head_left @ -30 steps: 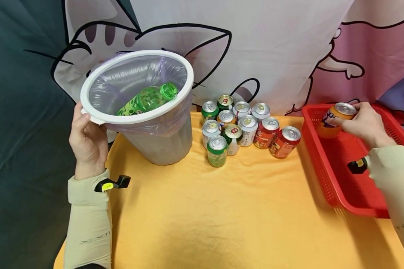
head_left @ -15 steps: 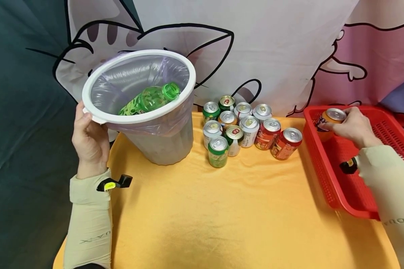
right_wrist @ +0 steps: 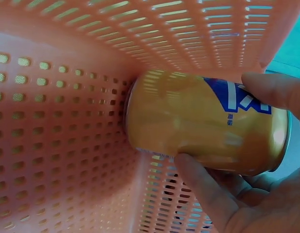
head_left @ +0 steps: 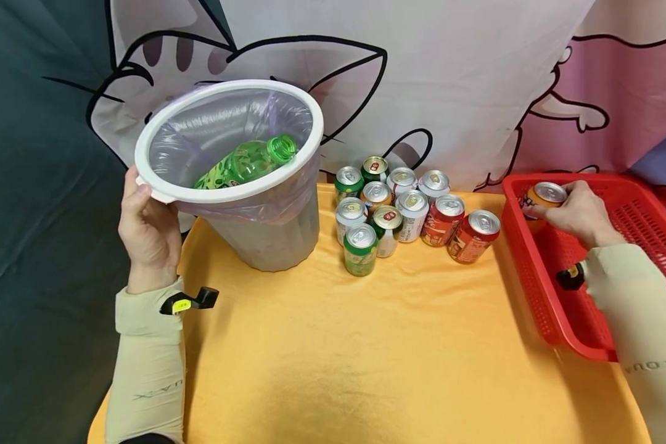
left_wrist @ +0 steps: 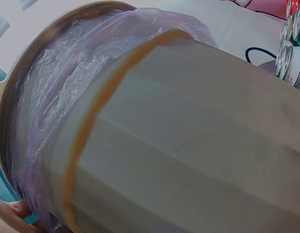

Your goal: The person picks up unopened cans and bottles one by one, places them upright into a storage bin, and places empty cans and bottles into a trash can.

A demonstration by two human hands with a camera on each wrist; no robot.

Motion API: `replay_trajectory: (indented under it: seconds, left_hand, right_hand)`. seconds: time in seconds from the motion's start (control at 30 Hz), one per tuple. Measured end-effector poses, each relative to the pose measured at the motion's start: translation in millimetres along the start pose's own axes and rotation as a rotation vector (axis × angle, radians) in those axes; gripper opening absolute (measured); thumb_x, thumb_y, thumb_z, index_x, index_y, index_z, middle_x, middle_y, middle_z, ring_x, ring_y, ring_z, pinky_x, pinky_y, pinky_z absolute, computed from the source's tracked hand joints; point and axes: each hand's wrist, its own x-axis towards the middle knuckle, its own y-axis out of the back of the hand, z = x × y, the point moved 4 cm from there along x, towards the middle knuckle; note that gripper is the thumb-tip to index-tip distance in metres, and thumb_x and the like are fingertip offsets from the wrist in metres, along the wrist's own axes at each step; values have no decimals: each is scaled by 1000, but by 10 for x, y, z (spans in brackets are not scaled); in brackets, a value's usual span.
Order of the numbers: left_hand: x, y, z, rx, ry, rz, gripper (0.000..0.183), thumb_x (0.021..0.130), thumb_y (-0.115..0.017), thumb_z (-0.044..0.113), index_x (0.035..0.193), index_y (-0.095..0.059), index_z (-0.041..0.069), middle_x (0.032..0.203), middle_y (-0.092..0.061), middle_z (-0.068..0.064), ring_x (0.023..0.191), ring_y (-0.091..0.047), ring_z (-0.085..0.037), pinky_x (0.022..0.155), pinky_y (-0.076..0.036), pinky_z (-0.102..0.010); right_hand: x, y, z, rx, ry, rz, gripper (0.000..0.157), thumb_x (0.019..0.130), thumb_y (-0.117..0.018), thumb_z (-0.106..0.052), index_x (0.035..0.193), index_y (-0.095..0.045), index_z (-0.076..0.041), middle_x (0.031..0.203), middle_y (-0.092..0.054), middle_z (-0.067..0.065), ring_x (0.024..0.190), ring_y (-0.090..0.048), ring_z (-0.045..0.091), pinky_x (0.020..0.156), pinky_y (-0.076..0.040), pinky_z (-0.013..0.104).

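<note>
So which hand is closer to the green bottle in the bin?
Left. The left hand holds the bin by its white rim, left of the green bottle; the right hand is farther away, in the red basket, gripping an orange can.

I've got the orange soda can (head_left: pixel 548 195) upright inside the far left corner of the red plastic basket (head_left: pixel 530 296), silver top up, blue-and-white lettering on its side. My right hand (head_left: pixel 584 216) grips it near the top; whether its base touches the basket floor, I can't tell. On my other side, the grey waste bin (head_left: pixel 277 243) leans left on the yellow cloth (head_left: pixel 322 345), its white rim pinched by my left hand (head_left: pixel 151 237). A translucent purple liner (head_left: pixel 185 140) folds over the rim, and a green plastic bottle (head_left: pixel 250 161) lies slanted inside.
</note>
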Motion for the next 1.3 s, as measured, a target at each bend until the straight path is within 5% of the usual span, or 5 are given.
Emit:
replay_trajectory:
  seconds: [0.17, 0.67, 1.1, 1.17, 1.3]
  left_hand:
    - [8, -7, -8, -10, -10, 4, 52, 88, -54, 21, 136, -60, 2, 117, -60, -9, 108, -54, -21, 96, -36, -35]
    - [2, -11, -10, -13, 18, 20, 51, 87, -53, 21, 134, -60, 3, 125, -58, -10, 118, -51, -21, 106, -29, -39]
    - [-1, -13, -6, -8, 23, 19, 52, 87, -53, 21, 135, -60, 3, 124, -59, -10, 117, -52, -21, 105, -31, -38]
    - [-1, -14, -3, -8, 23, 18, 52, 87, -53, 21, 135, -59, 3, 125, -58, -11, 117, -52, -21, 106, -30, -38]
    - [-8, -12, 0, 2, 23, 14, 52, 88, -52, 21, 137, -59, 4, 129, -58, -11, 121, -50, -21, 108, -28, -39]
  right_hand:
    - [-33, -31, 27, 20, -18, -23, 93, 90, -75, -46, 142, -27, 15, 125, -48, 37, 108, -50, 50, 77, -43, 44]
    - [-38, -34, -19, -1, 4, -95, 91, 93, -72, -47, 138, -26, 17, 122, -47, 38, 106, -50, 51, 87, -44, 61]
    - [-50, 128, -141, -47, 69, -96, 65, 90, -78, -43, 122, -53, 7, 98, -70, 21, 91, -59, 38, 69, -43, 35]
    - [-67, 162, -169, -60, 71, -97, 62, 91, -76, -45, 121, -56, 5, 95, -69, 19, 89, -58, 36, 69, -44, 37]
    - [-147, 232, -223, -57, 55, -117, 86, 93, -70, -53, 143, -41, 10, 124, -57, 34, 107, -53, 48, 84, -47, 58]
